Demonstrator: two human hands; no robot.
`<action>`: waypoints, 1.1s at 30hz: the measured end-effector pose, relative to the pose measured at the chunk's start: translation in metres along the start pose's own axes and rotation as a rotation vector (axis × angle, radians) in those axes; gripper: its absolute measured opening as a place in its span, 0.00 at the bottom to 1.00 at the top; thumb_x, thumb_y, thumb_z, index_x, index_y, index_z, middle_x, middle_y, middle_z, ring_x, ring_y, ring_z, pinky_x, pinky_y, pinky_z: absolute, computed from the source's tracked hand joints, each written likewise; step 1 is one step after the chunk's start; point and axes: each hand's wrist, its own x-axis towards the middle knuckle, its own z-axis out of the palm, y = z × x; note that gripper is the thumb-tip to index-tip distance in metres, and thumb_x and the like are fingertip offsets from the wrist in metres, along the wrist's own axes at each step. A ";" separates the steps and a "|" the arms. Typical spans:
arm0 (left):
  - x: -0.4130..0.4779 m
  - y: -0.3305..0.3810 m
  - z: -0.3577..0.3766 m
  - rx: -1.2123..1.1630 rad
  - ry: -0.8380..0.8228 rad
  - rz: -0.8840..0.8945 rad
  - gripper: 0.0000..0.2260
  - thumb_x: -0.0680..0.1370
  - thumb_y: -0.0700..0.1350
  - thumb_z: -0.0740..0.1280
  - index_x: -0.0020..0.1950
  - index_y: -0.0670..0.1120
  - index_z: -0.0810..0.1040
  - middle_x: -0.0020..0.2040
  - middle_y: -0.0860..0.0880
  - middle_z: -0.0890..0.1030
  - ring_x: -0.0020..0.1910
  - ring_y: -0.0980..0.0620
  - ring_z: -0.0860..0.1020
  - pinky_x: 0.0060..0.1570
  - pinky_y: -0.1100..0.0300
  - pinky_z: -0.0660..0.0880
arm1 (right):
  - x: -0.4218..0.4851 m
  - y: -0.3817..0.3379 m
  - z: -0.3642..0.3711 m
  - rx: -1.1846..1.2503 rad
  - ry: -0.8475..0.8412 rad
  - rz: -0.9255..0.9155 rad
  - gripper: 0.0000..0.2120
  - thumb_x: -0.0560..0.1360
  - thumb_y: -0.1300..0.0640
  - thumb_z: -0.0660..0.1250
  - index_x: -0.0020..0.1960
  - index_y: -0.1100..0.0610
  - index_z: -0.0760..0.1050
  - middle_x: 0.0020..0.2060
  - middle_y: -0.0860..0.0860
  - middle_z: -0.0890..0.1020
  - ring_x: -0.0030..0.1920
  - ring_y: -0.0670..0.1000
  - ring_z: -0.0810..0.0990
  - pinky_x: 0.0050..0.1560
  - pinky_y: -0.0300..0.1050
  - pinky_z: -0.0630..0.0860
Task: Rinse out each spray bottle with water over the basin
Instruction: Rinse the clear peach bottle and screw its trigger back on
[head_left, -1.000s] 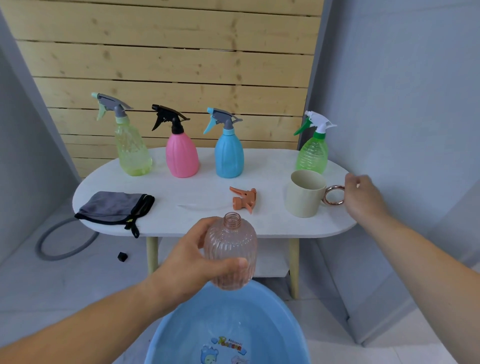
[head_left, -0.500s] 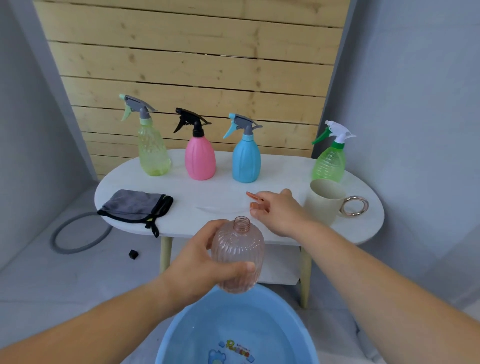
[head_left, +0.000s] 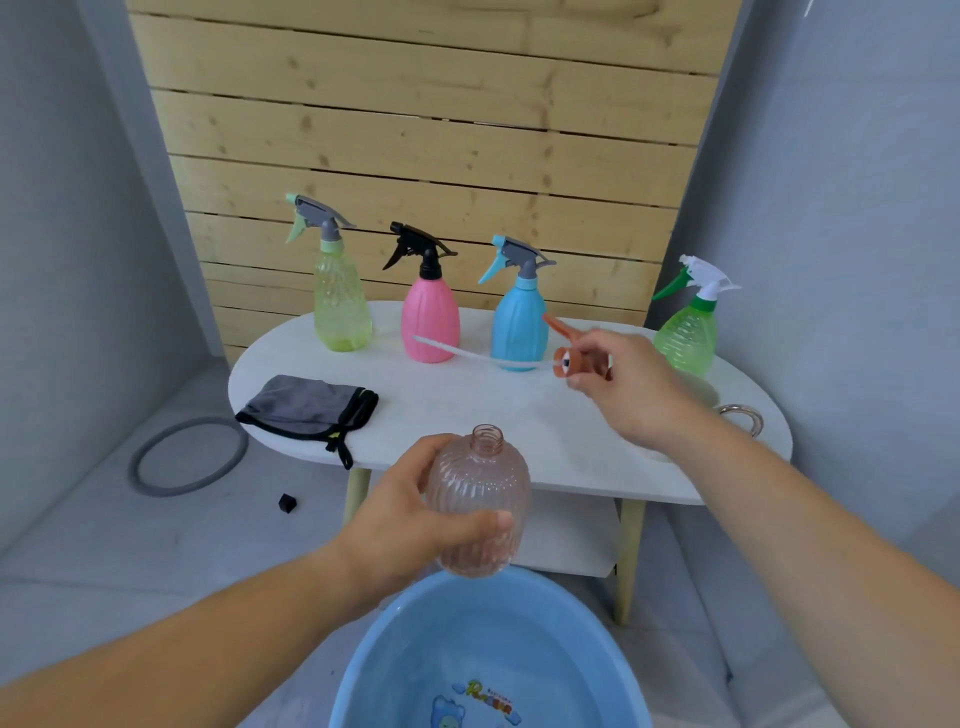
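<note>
Left hand (head_left: 410, 525) grips the uncapped pink bottle (head_left: 480, 499) just above the basin (head_left: 519, 639); right hand (head_left: 636, 387) pinches the orange sprayer head (head_left: 562, 362) beyond the basin, over the surface (head_left: 467, 410)

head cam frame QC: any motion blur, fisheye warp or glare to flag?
Head view: the right hand and the orange spray head it holds are motion-smeared, and its dip tube is ghosted. The left hand and clear bottle are fairly sharp. Wide-angle warp tilts the side edges of the wood panel outward. Light is soft and even, with no harsh glare.
</note>
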 end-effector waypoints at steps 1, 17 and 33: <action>0.000 0.000 0.000 -0.004 0.004 -0.005 0.28 0.68 0.36 0.82 0.64 0.52 0.78 0.53 0.50 0.86 0.51 0.56 0.85 0.46 0.62 0.82 | -0.003 -0.007 -0.011 -0.025 0.007 -0.040 0.08 0.75 0.62 0.70 0.51 0.51 0.77 0.46 0.44 0.79 0.44 0.37 0.78 0.41 0.27 0.68; -0.008 0.003 0.013 0.014 0.026 0.009 0.28 0.68 0.37 0.82 0.62 0.55 0.78 0.56 0.51 0.84 0.49 0.61 0.84 0.43 0.68 0.80 | -0.049 -0.026 -0.094 -0.257 -0.044 -0.120 0.14 0.75 0.66 0.68 0.55 0.50 0.77 0.59 0.49 0.74 0.54 0.40 0.79 0.58 0.40 0.76; -0.002 -0.004 0.018 0.046 0.009 0.006 0.29 0.68 0.38 0.83 0.64 0.55 0.77 0.56 0.52 0.83 0.49 0.63 0.83 0.42 0.70 0.79 | -0.053 -0.030 -0.112 -0.342 -0.105 -0.187 0.11 0.74 0.62 0.71 0.52 0.48 0.78 0.49 0.45 0.80 0.52 0.36 0.72 0.44 0.23 0.65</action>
